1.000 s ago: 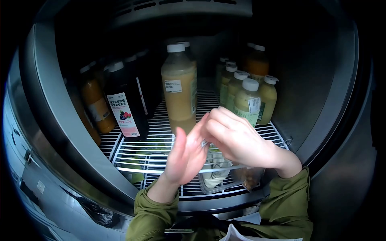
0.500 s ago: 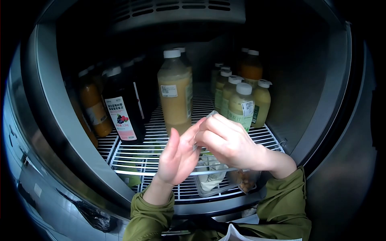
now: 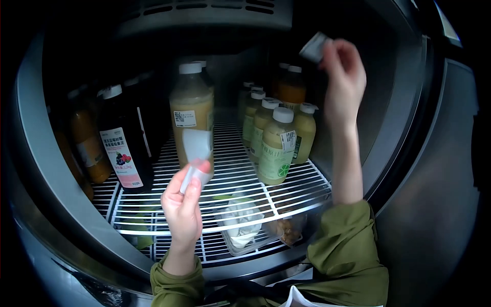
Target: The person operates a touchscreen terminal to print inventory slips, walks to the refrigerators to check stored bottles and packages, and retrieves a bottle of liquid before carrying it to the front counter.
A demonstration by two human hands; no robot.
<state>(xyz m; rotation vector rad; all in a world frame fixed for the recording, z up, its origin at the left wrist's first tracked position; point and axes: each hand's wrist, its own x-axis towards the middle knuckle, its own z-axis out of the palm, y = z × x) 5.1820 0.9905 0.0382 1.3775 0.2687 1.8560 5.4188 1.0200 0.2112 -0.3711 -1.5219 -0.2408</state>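
My left hand [image 3: 184, 207] is closed on a curled piece of white paper [image 3: 197, 145], pinched between thumb and fingers. It hangs in front of a tall bottle [image 3: 192, 105] of pale yellow juice with a white cap and a printed label. My right hand [image 3: 346, 77] is raised at the upper right, pinching a small printed label [image 3: 314, 48] that is slightly blurred. Below it, apart from the hand, stand several green-labelled juice bottles [image 3: 276, 153] with white caps. Some of these carry small white stickers.
The bottles stand on a white wire shelf [image 3: 220, 223] inside a fridge. On the left are a dark bottle [image 3: 123, 148] with a pink berry label and orange juice bottles [image 3: 88, 140]. A clear tray [image 3: 240, 250] and a bag of brown pieces [image 3: 289, 230] sit below the shelf.
My hands have come apart. The right hand has risen to the upper right with the small label; the left keeps the white paper. The view has shifted slightly right.
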